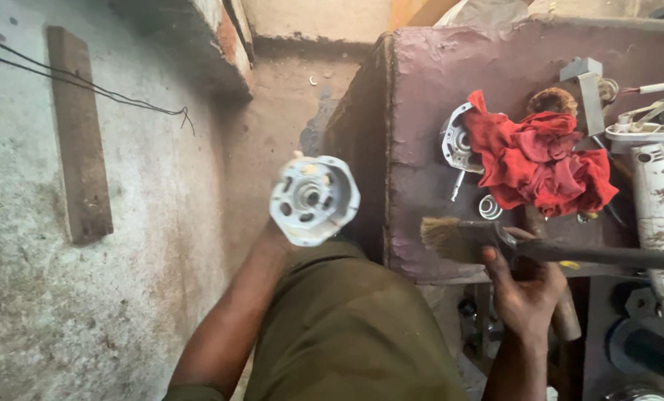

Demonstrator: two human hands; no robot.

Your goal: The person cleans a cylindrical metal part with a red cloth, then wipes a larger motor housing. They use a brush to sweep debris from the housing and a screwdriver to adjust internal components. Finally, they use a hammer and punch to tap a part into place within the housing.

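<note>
Motor housing (pixel 314 199): round, silvery metal, its open end with the bearing seat facing the camera; held out left of the bench (pixel 436 96), over the concrete floor (pixel 124 297) and above the person's olive-clad knee.
Left hand (pixel 276 234): almost wholly hidden behind the housing; it seems to grip it from underneath, though the fingers cannot be seen.
Right hand (pixel 523 286): closed around the brush handle, thumb on top, at the bench's near edge.
Brush (pixel 495 241): dark handle running rightward, pale worn bristles pointing left, lying low over the bench's near edge.
Bench: dark purplish-brown block, stained top, the landmark for all else.
Red rag (pixel 540 160): crumpled in the middle of the bench top, beyond the brush.
End cover (pixel 457 141): a second grey metal casting, on the bench, partly under the rag's left side.
Spring (pixel 489 207): small coil on the bench, between rag and brush.
Power tool (pixel 662 200): white, grimy body along the bench's right edge, its cord leading off to the right.
Wood strip (pixel 79 134): on the floor, well left of the bench.
</note>
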